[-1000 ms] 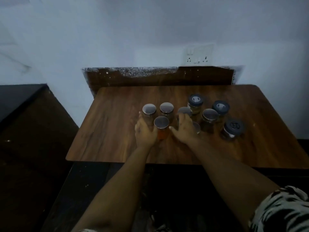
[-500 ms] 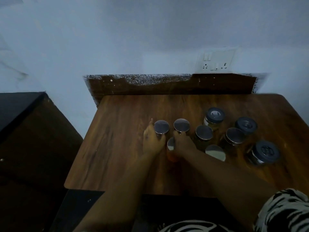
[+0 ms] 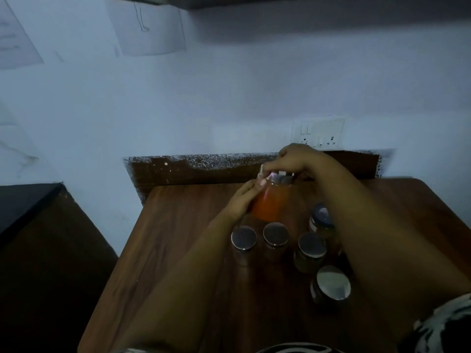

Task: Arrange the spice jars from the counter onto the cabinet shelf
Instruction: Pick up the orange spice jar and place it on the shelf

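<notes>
- Nearest, toward the table's (image 3: 178, 250) right side, a silver-lidded jar (image 3: 330, 282) stands.
- Behind it, three dark-lidded jars (image 3: 276, 235) sit in a loose row, a fourth (image 3: 321, 220) beyond, all untouched.
- Farther, above the table's middle, the left hand (image 3: 240, 203) wraps the side of an orange spice jar (image 3: 270, 203); the right hand (image 3: 297, 161) grips its lid.
- The jar is lifted clear of the table.
- At the top edge, a dark underside may be the cabinet; no jar is seen shelved yet.
</notes>
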